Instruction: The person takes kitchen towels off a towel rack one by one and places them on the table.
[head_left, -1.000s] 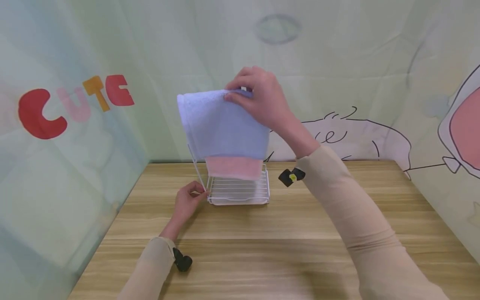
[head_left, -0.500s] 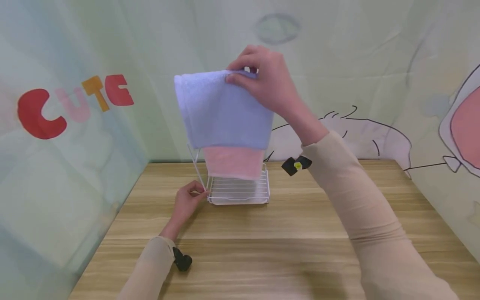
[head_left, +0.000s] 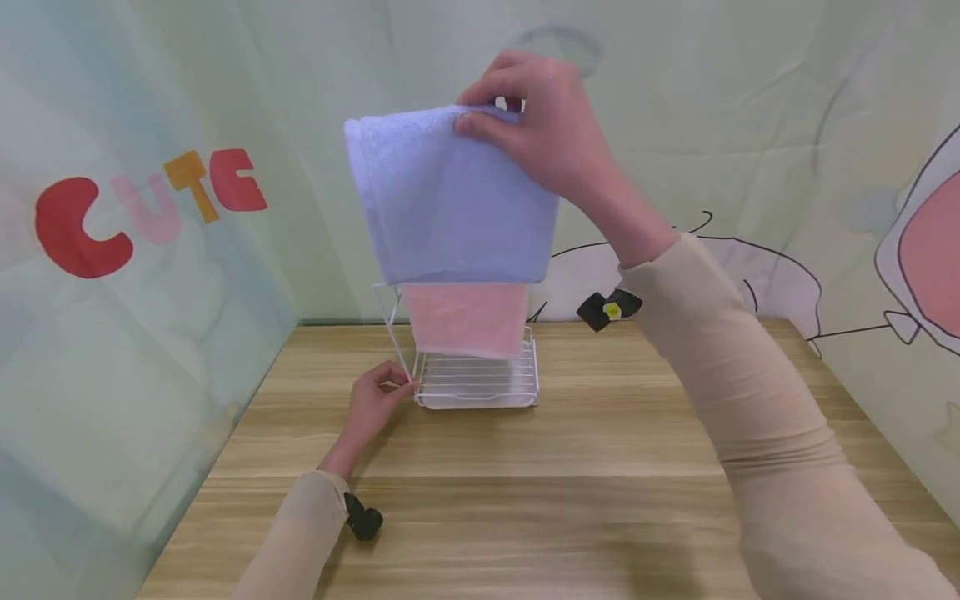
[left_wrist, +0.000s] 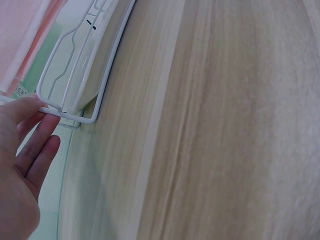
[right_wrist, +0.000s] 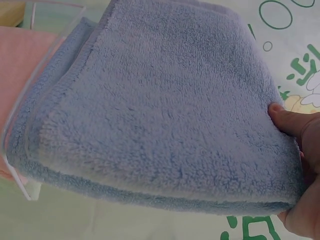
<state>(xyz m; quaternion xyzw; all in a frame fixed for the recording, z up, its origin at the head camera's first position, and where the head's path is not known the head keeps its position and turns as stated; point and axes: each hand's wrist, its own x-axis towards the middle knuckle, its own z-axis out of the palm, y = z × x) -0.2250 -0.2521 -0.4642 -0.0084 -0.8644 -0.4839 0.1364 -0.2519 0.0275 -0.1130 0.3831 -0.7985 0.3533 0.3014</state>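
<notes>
A folded blue towel [head_left: 457,200] hangs from my right hand [head_left: 551,125], which pinches its top edge between thumb and fingers. In the right wrist view the towel [right_wrist: 170,110] shows its folded layers, and part of the rack's wire passes beside it. Below and behind it a pink towel [head_left: 468,321] hangs on the white wire rack [head_left: 476,383]. With thumb and fingers my left hand [head_left: 375,396] pinches the rack's lower left wire. The left wrist view shows that wire rack [left_wrist: 82,117] between the thumb and fingertips of the hand [left_wrist: 25,155].
The rack stands on a wooden table [head_left: 525,517] near its back edge. Printed curtains [head_left: 247,100] rise behind and at both sides. Black bow-shaped pieces sit at both cuffs.
My right hand has risen with the blue towel, drifting slightly right. More of the pink towel and the rack's upper left frame shows. The left hand stays in place on the rack.
</notes>
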